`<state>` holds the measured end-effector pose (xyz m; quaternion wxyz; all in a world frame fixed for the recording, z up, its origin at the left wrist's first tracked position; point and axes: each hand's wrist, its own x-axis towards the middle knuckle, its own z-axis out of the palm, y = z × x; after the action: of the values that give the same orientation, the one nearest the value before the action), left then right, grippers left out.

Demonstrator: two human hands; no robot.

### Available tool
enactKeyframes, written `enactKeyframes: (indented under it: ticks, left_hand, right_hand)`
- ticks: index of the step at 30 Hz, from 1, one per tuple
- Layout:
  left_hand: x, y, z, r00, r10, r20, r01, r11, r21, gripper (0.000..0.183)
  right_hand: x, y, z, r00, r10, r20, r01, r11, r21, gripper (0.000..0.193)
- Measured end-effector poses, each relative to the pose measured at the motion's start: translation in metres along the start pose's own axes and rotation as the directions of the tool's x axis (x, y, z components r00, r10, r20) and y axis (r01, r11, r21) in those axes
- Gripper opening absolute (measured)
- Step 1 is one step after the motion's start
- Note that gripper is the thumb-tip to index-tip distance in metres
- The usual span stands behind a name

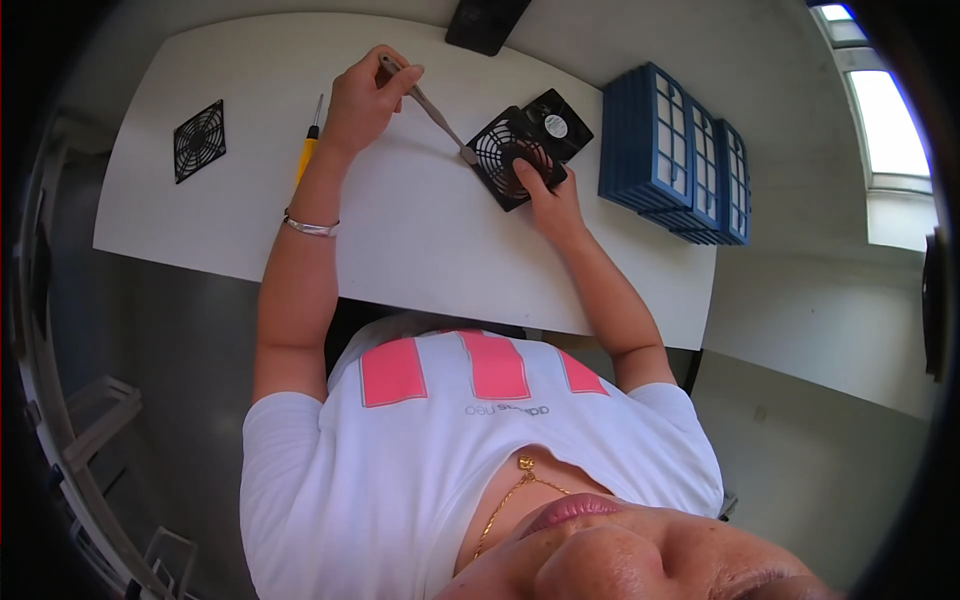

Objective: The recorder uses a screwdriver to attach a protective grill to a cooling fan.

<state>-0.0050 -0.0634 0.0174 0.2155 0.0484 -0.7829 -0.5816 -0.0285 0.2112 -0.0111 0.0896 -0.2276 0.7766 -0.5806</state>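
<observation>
My left hand (375, 95) is closed around the handle of a slim grey brush (432, 108), whose small head slants down to the near left edge of a black square fan guard (497, 152). My right hand (545, 195) grips that guard by its right side, thumb on the front; its other fingers are mostly hidden behind. White tabletop shows through the guard's curved slots. Just beyond it lies a black square cooling fan (572, 118) with a round white label, partly covered by the guard.
Left of my left forearm lies a screwdriver (308, 146) with a yellow and black handle. Another black fan guard (200, 141) rests farther left on the white table (420, 240). Blue-framed slatted boxes (650, 145) stand at the right, and a dark flat object (487, 24) at the far edge.
</observation>
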Motion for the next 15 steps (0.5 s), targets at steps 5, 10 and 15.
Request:
enactKeyframes:
  ticks: [5,10,15]
  left_hand:
    - [0.001,-0.008,0.006,0.998,-0.058,0.035,0.058,0.998,-0.016,0.023]
    - [0.0,-0.003,0.008,0.999,-0.045,0.02,0.046,0.998,-0.041,0.023]
    - [0.002,-0.009,0.002,0.99,-0.141,0.017,0.141,0.99,-0.014,0.026]
  right_hand:
    - [0.002,-0.005,-0.004,1.0,0.021,-0.017,-0.021,0.999,-0.033,0.026]
    - [0.003,-0.003,-0.005,1.0,0.026,0.01,-0.026,1.0,-0.011,0.024]
    - [0.002,-0.005,-0.007,0.995,0.087,0.041,-0.087,0.996,-0.019,0.025]
